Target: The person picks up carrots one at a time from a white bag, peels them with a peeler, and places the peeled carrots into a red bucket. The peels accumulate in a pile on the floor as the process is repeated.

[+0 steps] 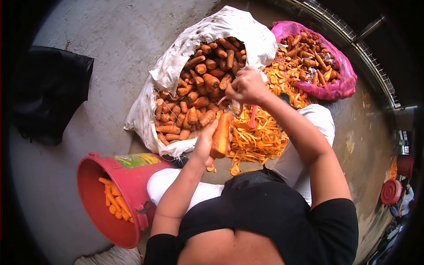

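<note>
In the head view my left hand (205,145) grips a thick carrot (221,138) upright over the floor between my knees. A paler peeled strip runs down the carrot's side, and the rest is darker skin. Just above its top end, my right hand (247,87) is closed around a peeler (253,117) whose red part sticks out below the fingers. The peeler's blade is too small to make out. Under both hands lies a heap of orange peelings (260,141). Beyond my left hand, unpeeled carrots (194,95) fill an open white sack (170,73).
At lower left a red bucket (143,179) lies tilted, with peeled carrots (117,201) inside. A pink bag (346,84) of carrot scraps stands at upper right, beside cut carrot ends (278,75). Black sheeting (51,92) lies at far left. A red lid (391,191) shows at far right.
</note>
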Demonstrator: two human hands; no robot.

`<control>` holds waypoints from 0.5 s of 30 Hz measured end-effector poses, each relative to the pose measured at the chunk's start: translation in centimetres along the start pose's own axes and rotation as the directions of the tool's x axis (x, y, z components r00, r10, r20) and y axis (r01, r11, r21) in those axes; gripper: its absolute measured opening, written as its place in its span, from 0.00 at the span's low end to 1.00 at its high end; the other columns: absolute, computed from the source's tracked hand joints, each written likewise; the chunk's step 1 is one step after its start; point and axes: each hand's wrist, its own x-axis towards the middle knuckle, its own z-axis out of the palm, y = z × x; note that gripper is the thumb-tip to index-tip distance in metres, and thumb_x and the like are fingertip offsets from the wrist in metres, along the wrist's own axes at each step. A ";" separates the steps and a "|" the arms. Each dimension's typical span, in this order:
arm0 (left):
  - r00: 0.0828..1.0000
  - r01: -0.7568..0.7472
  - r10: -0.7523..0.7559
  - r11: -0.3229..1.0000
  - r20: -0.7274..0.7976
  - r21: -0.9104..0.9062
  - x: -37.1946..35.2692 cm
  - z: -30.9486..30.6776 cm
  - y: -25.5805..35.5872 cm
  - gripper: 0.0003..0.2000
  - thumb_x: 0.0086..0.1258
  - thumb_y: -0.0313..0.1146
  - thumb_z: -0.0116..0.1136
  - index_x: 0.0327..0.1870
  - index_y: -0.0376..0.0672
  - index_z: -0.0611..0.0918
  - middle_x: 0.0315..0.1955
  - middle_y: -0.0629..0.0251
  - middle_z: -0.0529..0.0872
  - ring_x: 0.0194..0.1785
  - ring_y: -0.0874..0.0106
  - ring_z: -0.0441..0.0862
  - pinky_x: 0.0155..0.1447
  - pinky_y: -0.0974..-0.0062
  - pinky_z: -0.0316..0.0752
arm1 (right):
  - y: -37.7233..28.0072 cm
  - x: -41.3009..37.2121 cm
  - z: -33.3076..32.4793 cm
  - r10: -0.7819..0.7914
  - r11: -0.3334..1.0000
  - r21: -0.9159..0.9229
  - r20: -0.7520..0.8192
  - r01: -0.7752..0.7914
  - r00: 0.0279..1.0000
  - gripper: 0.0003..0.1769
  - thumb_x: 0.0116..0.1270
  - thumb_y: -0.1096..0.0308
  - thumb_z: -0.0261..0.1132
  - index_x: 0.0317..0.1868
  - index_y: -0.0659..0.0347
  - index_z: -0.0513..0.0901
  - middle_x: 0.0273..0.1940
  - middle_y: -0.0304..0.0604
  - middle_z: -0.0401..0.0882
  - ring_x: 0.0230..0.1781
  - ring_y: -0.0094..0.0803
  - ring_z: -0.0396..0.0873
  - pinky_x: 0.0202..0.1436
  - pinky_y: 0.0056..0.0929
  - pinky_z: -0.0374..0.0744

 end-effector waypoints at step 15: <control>0.983 -0.040 0.004 0.979 -0.182 -0.198 3.4 -1.9 0.1 0.19 0.78 0.45 0.42 0.56 0.39 0.74 0.45 0.65 0.83 0.36 0.76 0.81 0.40 0.77 0.81 | -4.2 0.1 -3.1 -0.088 0.954 0.283 -0.055 0.100 0.995 0.20 0.55 0.66 0.64 0.06 0.54 0.72 0.10 0.33 0.69 0.17 0.31 0.68 0.32 0.32 0.67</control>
